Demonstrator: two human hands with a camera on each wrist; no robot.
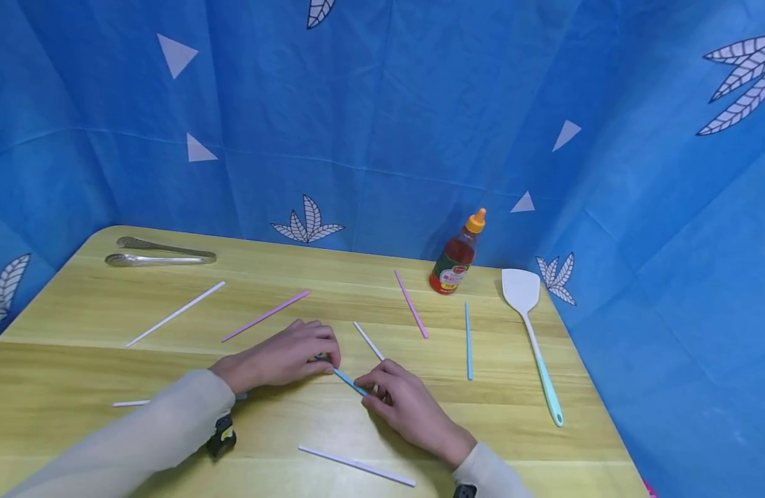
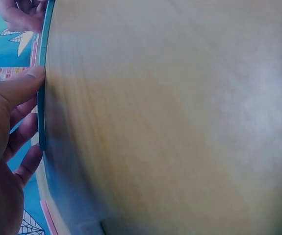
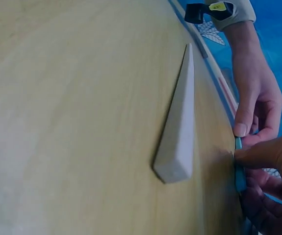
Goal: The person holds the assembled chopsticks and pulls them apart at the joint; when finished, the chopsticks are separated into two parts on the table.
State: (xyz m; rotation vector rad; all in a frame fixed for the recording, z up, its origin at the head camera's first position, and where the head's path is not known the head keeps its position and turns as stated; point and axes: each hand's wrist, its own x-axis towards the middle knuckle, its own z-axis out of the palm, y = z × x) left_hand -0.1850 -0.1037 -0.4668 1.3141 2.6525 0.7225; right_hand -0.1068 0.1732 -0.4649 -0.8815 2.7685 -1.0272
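Observation:
Both hands hold one thin blue stick (image 1: pixel 350 382) low over the wooden table. My left hand (image 1: pixel 295 354) pinches its far left end, thumb on one side and fingertips on the other; the left wrist view shows this grip on the blue stick (image 2: pixel 41 122). At the near right end, my right hand (image 1: pixel 413 411) pinches it between thumb and fingers. A white stick (image 1: pixel 366 339) runs toward the right hand, its lower part hidden behind the fingers. Closer to me lies a pale lilac stick (image 1: pixel 357 466), whose squared end shows in the right wrist view.
Metal tongs (image 1: pixel 171 261) lie back left. White stick (image 1: pixel 176 314), purple stick (image 1: pixel 265 316), pink stick (image 1: pixel 411 304) and another blue stick (image 1: pixel 468 342) are spread around. A sauce bottle (image 1: pixel 455 263) stands at the back; a spatula (image 1: pixel 532 332) lies right. The left forearm partly covers another white stick (image 1: pixel 130 403).

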